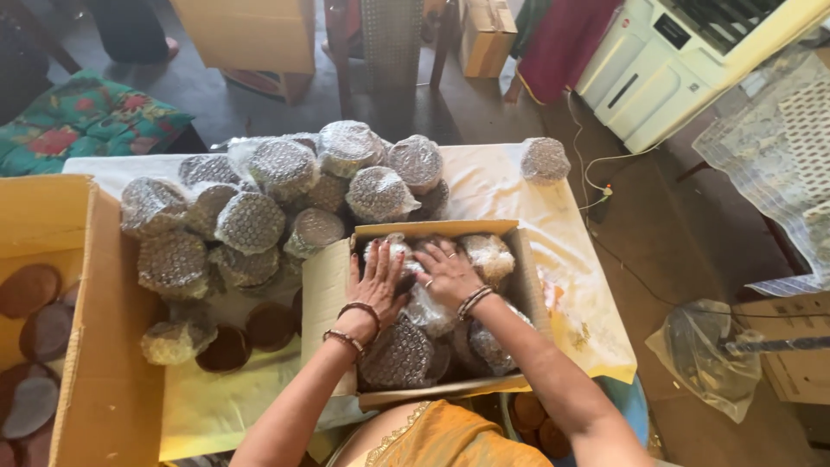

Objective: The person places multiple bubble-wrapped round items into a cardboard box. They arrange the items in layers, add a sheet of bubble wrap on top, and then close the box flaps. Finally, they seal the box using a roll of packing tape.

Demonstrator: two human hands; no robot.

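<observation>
Both hands down inside the open cardboard box [328, 294], palms flat, fingers spread. Left hand [377, 285] pressing on a bubble-wrapped round bundle [391, 252] near the far wall of the box; right hand [448, 272] just beside it, resting on another wrapped piece [430, 311] toward the middle of the box. Neither hand clamped on anything, just laid open on top of the wrap. More wrapped bundles packed below, toward the near wall of the box, one large one [399, 355] right under the left wrist.

Risks from here, as a judgement: box looks nearly full, so pressing down hard could crush or crack whatever sits inside the wrap. Slippery wrap under flat palms, so a bundle could squirm sideways and wedge crooked against the box wall. Left flap of the box standing loose; an elbow nudge could push the whole box toward the near edge of the worktop [519, 186], where it already sits close.

Left of the box, a tall heap of wrapped bundles [259, 203], loosely stacked; a bump could roll some off. One stray bundle [545, 159] beyond the far right corner of the box, close to the worktop edge. Unwrapped brown discs [270, 324] left of the box, unprotected.
</observation>
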